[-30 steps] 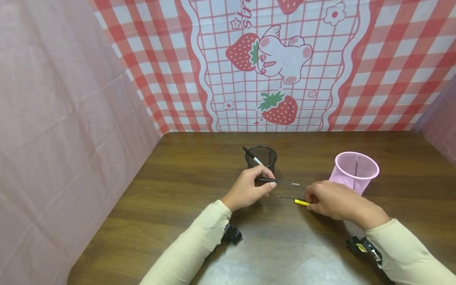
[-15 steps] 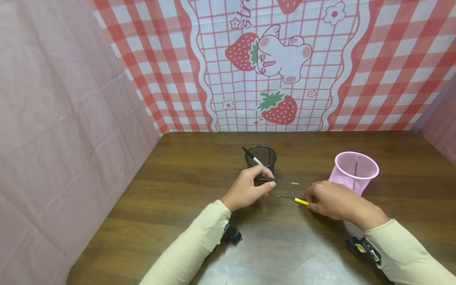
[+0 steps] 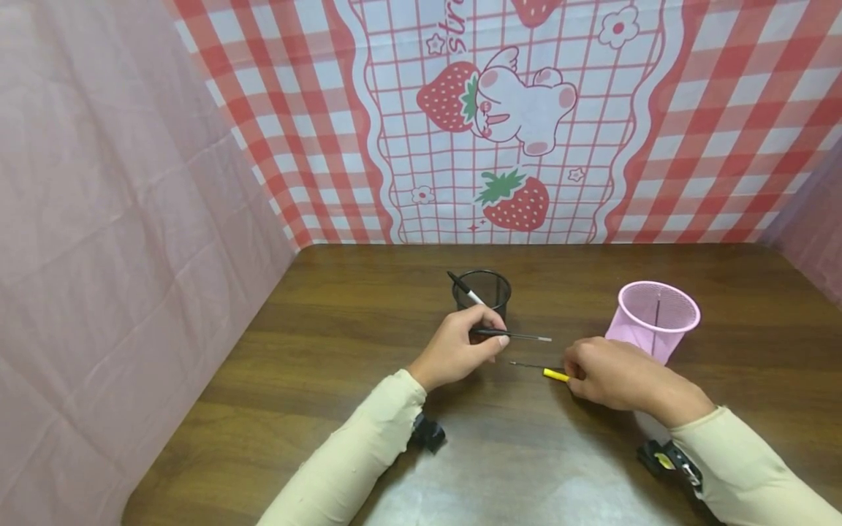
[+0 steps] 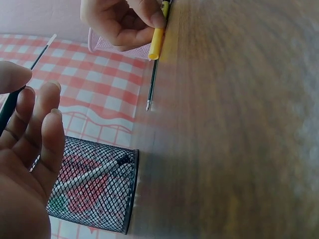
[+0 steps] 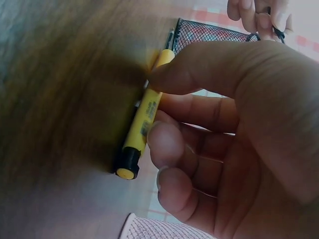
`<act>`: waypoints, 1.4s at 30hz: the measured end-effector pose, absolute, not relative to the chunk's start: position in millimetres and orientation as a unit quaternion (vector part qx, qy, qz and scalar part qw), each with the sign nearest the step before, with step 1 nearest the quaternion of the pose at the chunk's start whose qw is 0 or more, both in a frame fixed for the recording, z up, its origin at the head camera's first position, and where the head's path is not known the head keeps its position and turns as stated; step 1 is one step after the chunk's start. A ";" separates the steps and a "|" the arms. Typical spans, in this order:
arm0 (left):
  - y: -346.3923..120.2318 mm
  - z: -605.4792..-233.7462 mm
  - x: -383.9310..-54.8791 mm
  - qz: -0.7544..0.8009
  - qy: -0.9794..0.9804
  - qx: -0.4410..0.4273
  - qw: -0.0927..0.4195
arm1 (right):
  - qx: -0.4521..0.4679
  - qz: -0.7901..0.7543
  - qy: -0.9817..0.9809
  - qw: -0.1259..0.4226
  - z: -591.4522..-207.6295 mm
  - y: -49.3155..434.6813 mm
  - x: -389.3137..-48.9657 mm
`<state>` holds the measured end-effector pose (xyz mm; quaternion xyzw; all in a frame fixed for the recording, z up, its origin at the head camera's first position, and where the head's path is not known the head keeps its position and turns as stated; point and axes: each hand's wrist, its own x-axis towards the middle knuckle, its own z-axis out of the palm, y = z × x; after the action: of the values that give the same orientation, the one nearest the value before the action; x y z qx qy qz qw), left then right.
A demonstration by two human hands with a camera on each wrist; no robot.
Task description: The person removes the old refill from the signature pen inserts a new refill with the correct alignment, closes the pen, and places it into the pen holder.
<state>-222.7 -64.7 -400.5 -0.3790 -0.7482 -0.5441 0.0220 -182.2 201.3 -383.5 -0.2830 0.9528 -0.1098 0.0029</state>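
Note:
Between thumb and fingertips, my left hand (image 3: 460, 345) pinches a thin black rod (image 3: 526, 337). Its thicker dark end lies in the hand, and its pale tip (image 4: 53, 38) points right; its exact kind is unclear. My right hand (image 3: 625, 376) grips a yellow pen barrel (image 5: 148, 112) with a black end, low over the tabletop. A slim dark pen refill (image 4: 151, 87) with a metal tip extends from beside or inside the barrel towards the left hand; the fingers hide where they meet. The two hands are apart.
Behind the left hand stands a black mesh pen cup (image 3: 503, 292) with a black-and-white pen (image 3: 465, 288) leaning in it. A pink mesh pen cup (image 3: 625, 329), showing a thin dark rod (image 3: 656, 314), stands behind the right hand. Checked cloth (image 3: 316, 124) hangs along the wooden table's (image 3: 283, 351) back edge.

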 end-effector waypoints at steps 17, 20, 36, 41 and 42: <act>-64.0 -400.7 -222.0 -0.545 -0.750 -0.375 0.018 | -0.291 -0.125 0.948 -0.021 -384.9 201.7 -181.7; -63.4 -400.4 -221.5 -0.546 -0.752 -0.369 0.017 | -0.299 -0.134 0.945 -0.021 -383.8 200.9 -181.9; -63.4 -391.2 -216.7 -0.539 -0.759 -0.366 0.011 | -0.305 -0.161 0.938 -0.036 -380.2 203.6 -183.2; -65.3 -400.1 -222.8 -0.542 -0.753 -0.372 0.011 | -0.297 -0.181 0.936 -0.055 -380.1 202.1 -183.7; -65.7 -400.5 -223.1 -0.544 -0.751 -0.375 0.011 | -0.295 -0.185 0.935 -0.059 -379.9 201.6 -183.8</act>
<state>-223.1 -65.7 -400.5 -0.3745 -0.7509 -0.5438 0.0111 -183.8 201.6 -379.9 -0.2954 0.9354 -0.1851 -0.0589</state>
